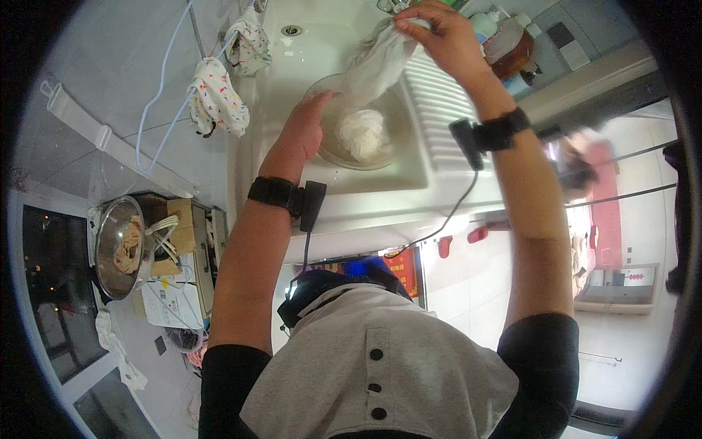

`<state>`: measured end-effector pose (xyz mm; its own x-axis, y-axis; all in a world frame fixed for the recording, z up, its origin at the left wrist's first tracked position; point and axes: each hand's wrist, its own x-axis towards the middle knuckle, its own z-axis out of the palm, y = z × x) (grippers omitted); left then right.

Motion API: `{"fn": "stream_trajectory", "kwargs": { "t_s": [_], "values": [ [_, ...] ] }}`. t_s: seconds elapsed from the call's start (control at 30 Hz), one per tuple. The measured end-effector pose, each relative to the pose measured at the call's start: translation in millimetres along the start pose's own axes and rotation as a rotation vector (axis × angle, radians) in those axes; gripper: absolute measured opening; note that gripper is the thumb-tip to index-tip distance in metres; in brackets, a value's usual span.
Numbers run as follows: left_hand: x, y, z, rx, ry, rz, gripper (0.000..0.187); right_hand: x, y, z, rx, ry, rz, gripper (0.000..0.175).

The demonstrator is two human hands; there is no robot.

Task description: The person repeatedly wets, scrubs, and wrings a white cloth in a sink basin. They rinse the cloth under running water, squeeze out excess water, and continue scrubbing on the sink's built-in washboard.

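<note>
In a white laundry sink (340, 189) with a ribbed washboard side (439, 104) sits a round basin (405, 110), holding cloudy water. My right hand (441, 33) pinches the top of a wet white cloth (373, 71) and holds it up, its lower end hanging over the basin. Another white cloth (362, 134) lies bunched in the basin. At the basin's left rim is my left hand (310, 123), fingers extended; whether it touches the rim or the hanging cloth I cannot tell. Both wrists wear black straps with small cabled devices.
Patterned cloths (219, 99) hang on a blue hanger (164, 104) at the left. Soap bottles (513, 46) line the sink's right rear side, near a metal faucet (392, 5). A steel bowl (118, 247) with cloth inside stands at far left. A blurred person (576, 159) is at the right.
</note>
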<state>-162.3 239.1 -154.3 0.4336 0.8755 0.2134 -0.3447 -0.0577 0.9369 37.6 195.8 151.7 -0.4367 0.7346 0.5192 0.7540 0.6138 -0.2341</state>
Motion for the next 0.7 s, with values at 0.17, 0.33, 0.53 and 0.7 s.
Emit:
{"fn": "stream_trajectory", "kwargs": {
  "t_s": [0.17, 0.33, 0.53, 0.7],
  "values": [
    [-8, 39, 14, 0.358, 0.002, -0.091, 0.054, -31, 25, 31, -0.082, -0.006, 0.128, 0.020],
    [-15, 91, 55, -0.368, 0.226, -0.390, 0.049, -107, 63, 113, 0.316, -0.568, 0.208, 0.032],
    [-31, 117, 62, -0.264, 0.318, -0.364, 0.044, -99, -7, 136, -0.250, -1.094, 0.263, 0.068],
    [-32, 116, 64, -0.311, 0.236, -0.388, 0.052, -85, -21, 159, -0.587, -1.119, 0.242, 0.072]
  ]
}}
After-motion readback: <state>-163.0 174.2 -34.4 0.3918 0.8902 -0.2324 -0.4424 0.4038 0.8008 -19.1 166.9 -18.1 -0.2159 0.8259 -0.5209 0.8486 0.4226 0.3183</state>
